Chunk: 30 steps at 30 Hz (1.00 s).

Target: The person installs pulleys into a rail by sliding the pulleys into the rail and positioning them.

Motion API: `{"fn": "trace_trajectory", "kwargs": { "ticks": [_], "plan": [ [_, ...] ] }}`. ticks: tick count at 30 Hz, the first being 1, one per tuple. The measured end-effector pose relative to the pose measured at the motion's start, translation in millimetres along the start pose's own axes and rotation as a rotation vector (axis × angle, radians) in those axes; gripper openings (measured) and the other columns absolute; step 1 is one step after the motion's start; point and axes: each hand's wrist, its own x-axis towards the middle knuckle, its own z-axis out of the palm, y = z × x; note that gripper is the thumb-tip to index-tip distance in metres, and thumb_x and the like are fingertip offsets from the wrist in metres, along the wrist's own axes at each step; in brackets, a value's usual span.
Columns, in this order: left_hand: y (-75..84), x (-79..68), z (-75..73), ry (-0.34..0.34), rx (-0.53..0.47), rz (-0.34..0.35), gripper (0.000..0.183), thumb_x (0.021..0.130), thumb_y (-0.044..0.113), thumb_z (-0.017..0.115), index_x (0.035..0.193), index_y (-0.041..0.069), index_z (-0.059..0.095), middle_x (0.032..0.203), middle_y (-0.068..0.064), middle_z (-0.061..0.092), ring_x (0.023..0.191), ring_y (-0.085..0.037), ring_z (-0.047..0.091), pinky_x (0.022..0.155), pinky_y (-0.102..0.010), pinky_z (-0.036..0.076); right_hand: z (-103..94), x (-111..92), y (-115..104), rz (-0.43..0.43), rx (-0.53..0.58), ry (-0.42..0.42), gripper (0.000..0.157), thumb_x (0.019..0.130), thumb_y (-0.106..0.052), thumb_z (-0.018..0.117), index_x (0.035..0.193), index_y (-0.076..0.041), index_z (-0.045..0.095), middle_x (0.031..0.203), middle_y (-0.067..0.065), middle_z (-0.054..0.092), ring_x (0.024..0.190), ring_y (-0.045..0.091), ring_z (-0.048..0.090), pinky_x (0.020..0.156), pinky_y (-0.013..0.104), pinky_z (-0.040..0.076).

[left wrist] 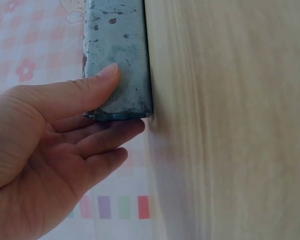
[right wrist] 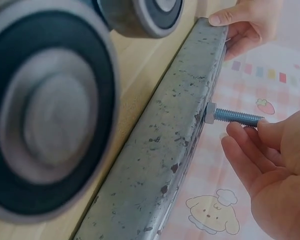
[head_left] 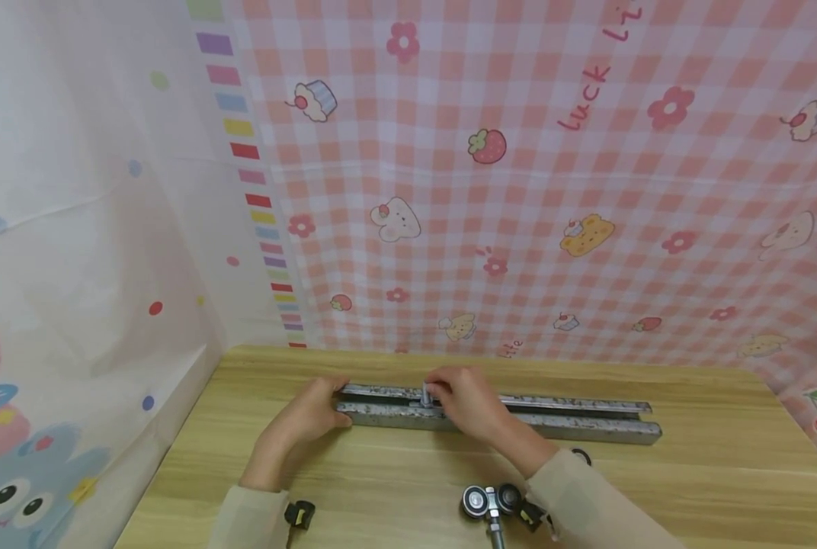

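A scuffed grey metal channel rail lies lengthwise on the wooden table, its slot facing up. At its left end my left hand holds it, thumb on the near side and fingers around the end and far side. My right hand pinches the threaded shank of a bolt between thumb and fingers. This bolt stands upright out of the slot, left of the rail's middle, with a hex nut at the slot. Whatever the bolt joins inside the channel is mostly hidden.
Close to me on the table lies a roller trolley with black-rimmed wheels and a threaded stem, beside my right sleeve. Its wheels loom large in the right wrist view. Behind the table hangs a pink checked cloth; a white printed cloth hangs left.
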Motion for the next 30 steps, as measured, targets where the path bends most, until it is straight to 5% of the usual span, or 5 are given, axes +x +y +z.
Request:
{"fn": "trace_trajectory", "kwargs": {
  "ticks": [30],
  "plan": [
    [-0.7, -0.8, -0.5, 0.009, 0.012, 0.005, 0.064, 0.080, -0.004, 0.086, 0.138, -0.014, 0.059, 0.140, -0.028, 0.061, 0.135, -0.044, 0.054, 0.115, -0.055, 0.044, 10.8, 11.3, -11.5, -0.038, 0.015, -0.045, 0.013, 0.100, 0.002, 0.067, 0.109, 0.001, 0.077, 0.100, 0.012, 0.077, 0.088, 0.021, 0.074, 0.075, 0.029, 0.063]
  ]
}}
